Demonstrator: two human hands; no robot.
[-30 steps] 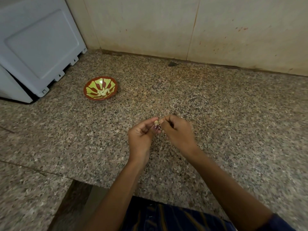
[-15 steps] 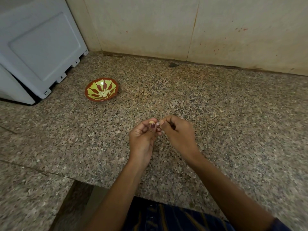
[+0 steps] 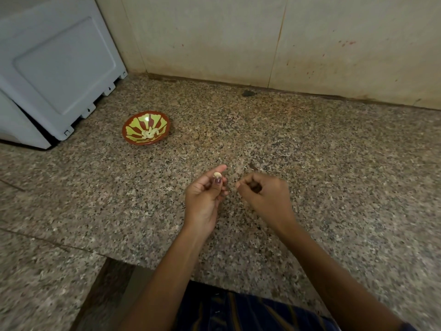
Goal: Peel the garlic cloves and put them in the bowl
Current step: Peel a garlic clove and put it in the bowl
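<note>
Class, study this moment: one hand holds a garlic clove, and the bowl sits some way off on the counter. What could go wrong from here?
1. The left hand pinches the garlic clove only at its fingertips; it might slip onto the speckled counter, where it would be hard to spot.
2. The bowl lies well to the left, beyond the hands, so a toss could miss.
3. The right hand is curled; whether it holds peel cannot be told.

- Bowl: red-brown with yellow-green radiating stripes.
- Garlic clove: pale cream.
- Countertop: speckled pink-grey granite.
- Appliance: light grey-blue.
- Wall: beige, red-spotted.
</note>
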